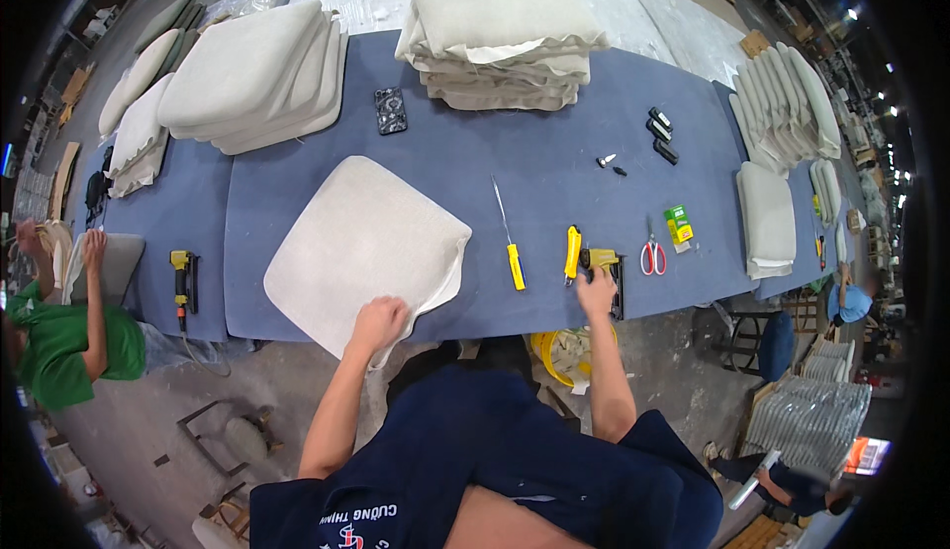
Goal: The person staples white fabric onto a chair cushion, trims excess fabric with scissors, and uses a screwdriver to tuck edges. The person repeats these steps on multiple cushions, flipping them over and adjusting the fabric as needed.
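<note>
A pale grey fabric seat cushion (356,242) lies on the blue-covered table, with loose cloth along its right and near edges. My left hand (380,323) is closed at the cushion's near edge, its fingers curled on the fabric. A yellow and black staple gun (617,287) lies to the right, and my right hand (596,295) is closed around part of it. Just left of the gun is a yellow utility knife (573,252). Farther left lies a long thin-shafted tool with a yellow handle (516,267). Red-handled scissors (653,256) and a green-yellow small box (679,227) are right of the gun.
Stacked cushions (500,15) stand at the back, with more stacks (247,74) left and right (767,218). A phone (391,111) and small black pieces (661,136) lie between. A yellow bucket (544,351) sits below the edge. A green-shirted person (79,346) works left, near another staple gun (182,287).
</note>
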`<state>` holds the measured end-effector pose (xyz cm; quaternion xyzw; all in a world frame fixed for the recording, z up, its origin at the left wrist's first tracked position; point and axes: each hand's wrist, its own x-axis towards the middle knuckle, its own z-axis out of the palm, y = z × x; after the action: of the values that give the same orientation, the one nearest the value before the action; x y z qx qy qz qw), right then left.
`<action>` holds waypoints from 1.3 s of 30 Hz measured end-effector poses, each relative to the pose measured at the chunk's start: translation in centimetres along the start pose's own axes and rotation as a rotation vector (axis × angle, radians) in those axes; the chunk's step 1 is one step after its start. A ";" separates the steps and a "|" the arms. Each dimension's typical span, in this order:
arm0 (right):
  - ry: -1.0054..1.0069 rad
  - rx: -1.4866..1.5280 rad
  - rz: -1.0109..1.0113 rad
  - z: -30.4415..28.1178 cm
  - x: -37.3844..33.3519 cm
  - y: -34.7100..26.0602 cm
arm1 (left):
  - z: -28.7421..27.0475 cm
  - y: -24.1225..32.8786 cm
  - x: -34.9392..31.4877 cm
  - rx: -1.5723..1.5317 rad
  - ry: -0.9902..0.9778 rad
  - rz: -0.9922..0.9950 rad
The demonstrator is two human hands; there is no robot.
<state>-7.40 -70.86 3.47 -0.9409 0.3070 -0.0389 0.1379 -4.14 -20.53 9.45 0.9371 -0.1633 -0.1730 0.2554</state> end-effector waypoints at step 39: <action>-0.733 0.412 -0.309 9.6 -11.4 -22.2 | 7.0 4.2 7.1 0.497 0.120 -0.002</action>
<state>-2.51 -44.76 0.67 -0.8804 0.0795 0.2164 0.4145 -1.61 -29.73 4.39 0.9799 -0.1843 -0.0720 0.0263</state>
